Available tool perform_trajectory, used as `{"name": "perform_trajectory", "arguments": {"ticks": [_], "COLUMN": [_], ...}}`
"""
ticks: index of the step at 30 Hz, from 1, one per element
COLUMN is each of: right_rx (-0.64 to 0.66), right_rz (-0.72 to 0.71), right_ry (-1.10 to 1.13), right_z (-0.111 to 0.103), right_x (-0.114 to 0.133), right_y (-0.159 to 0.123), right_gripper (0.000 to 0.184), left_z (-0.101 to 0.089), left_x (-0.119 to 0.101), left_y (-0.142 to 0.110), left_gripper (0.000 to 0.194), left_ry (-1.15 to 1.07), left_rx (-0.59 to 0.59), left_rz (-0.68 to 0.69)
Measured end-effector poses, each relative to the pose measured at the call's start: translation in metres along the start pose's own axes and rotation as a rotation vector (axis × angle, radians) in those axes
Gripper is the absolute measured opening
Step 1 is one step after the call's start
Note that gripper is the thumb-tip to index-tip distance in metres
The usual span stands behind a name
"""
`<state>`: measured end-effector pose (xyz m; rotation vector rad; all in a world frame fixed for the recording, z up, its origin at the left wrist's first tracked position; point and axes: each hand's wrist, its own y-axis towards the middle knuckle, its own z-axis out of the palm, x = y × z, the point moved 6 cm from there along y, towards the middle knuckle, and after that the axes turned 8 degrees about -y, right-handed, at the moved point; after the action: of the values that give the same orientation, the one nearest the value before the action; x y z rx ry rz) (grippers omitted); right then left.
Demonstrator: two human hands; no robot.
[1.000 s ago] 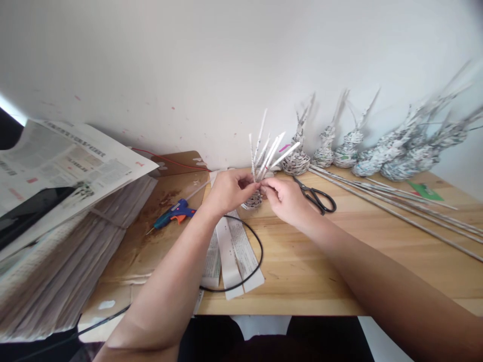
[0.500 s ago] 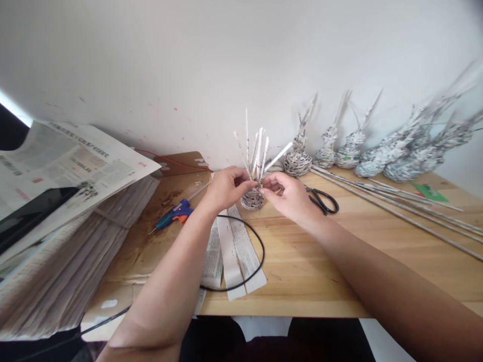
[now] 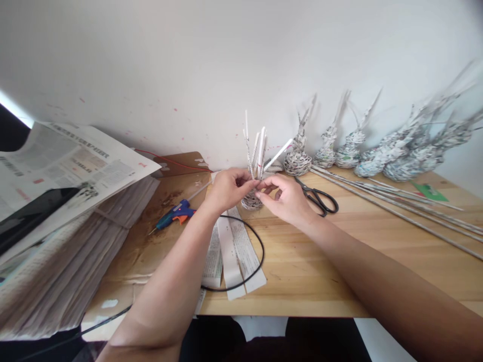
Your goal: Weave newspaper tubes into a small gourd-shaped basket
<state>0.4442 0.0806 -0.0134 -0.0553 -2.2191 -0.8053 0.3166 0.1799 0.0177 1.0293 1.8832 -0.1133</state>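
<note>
A small woven newspaper basket (image 3: 251,201) stands on the wooden table between my hands, with several rolled paper sticks (image 3: 261,151) rising from its top. My left hand (image 3: 231,190) pinches at the left of its rim, thumb and forefinger closed on the paper weave. From the right, my right hand (image 3: 284,197) has its thumb and fingertips closed at the same rim, close to the left thumb. The fingertips hide much of the upper weave, so the exact strand in each hand is hard to make out.
Black scissors (image 3: 320,200) lie right of my right hand. Long paper sticks (image 3: 400,201) spread rightward, below a row of finished woven pieces (image 3: 350,148). At left are a blue glue gun (image 3: 173,215), a newspaper stack (image 3: 86,251), a black cable (image 3: 263,246) and paper strips (image 3: 232,261).
Both hands stay at the basket's rim and have drawn slightly closer together. Some upright paper sticks have shifted; the left ones now stand closer to the others.
</note>
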Motion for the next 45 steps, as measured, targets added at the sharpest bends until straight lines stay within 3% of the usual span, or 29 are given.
{"name": "perform_trajectory", "arguments": {"ticks": [11,18,29,37,45], "right_rx": [-0.045,-0.013,-0.019,0.042,0.055], "right_rz": [-0.027,-0.008,0.074,0.339,0.142], "right_ry": [-0.053,-0.059,-0.016,0.383,0.328], "right_z": [-0.002,-0.003,0.001,0.001,0.008], "right_x": [0.000,0.000,-0.010,-0.035,-0.028], "right_y": [0.001,0.001,0.001,0.011,0.012], "right_gripper": [0.006,0.005,0.004,0.015,0.016], "left_z": [0.000,0.002,0.006,0.006,0.004], "left_x": [-0.005,-0.005,-0.003,-0.004,-0.004], "left_y": [-0.001,-0.001,-0.001,-0.002,-0.001], "left_gripper": [0.022,0.020,0.017,0.016,0.018], "left_ry": [0.042,0.040,0.013,0.033,0.082], "left_rx": [-0.038,0.057,0.085,0.079,0.086], "left_rz": [0.065,0.059,0.057,0.069,0.093]}}
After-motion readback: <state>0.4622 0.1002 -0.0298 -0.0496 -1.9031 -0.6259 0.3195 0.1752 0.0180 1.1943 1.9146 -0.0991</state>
